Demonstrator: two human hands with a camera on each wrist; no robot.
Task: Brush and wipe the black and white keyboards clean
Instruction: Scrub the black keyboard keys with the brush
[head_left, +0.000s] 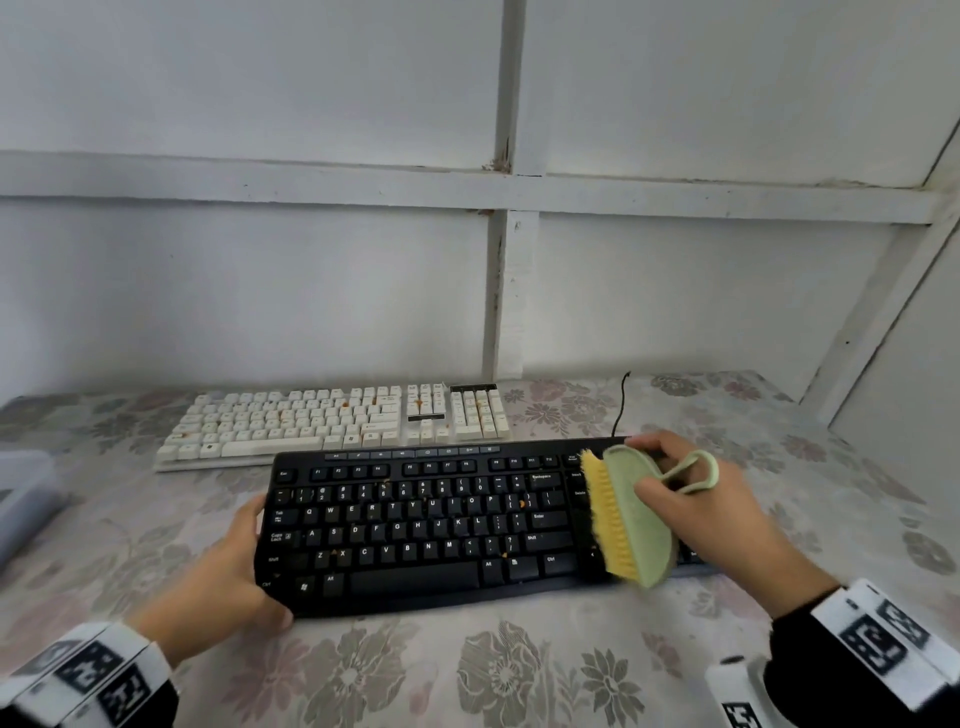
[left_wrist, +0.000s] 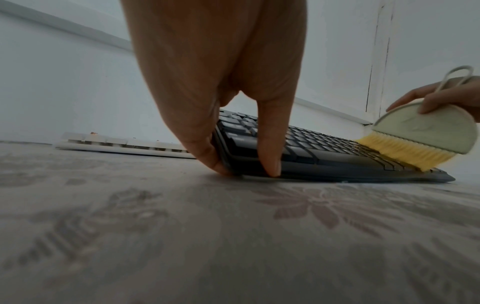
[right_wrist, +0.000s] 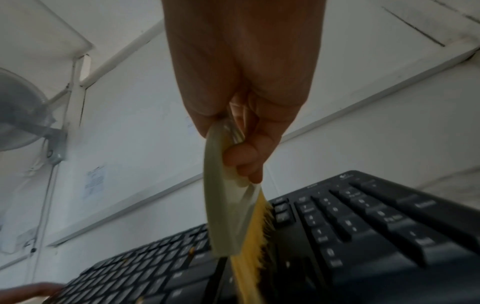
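The black keyboard (head_left: 431, 525) lies in front on a floral cloth, with orange crumbs between its keys. My left hand (head_left: 228, 571) holds its left end, fingers against the side edge and thumb at the front corner (left_wrist: 270, 156). My right hand (head_left: 717, 493) grips a green brush (head_left: 636, 525) with yellow bristles and a loop handle. The bristles rest on the keys between the main block and the number pad (right_wrist: 363, 236). The white keyboard (head_left: 332, 421), also crumb-speckled, lies behind and to the left, untouched.
A translucent plastic box (head_left: 26, 488) sits at the left edge. A black cable (head_left: 621, 405) runs from the black keyboard toward the white panelled wall. A white object with a dark cap (head_left: 737, 691) stands near my right wrist. The floral cloth (head_left: 467, 670) covers the table.
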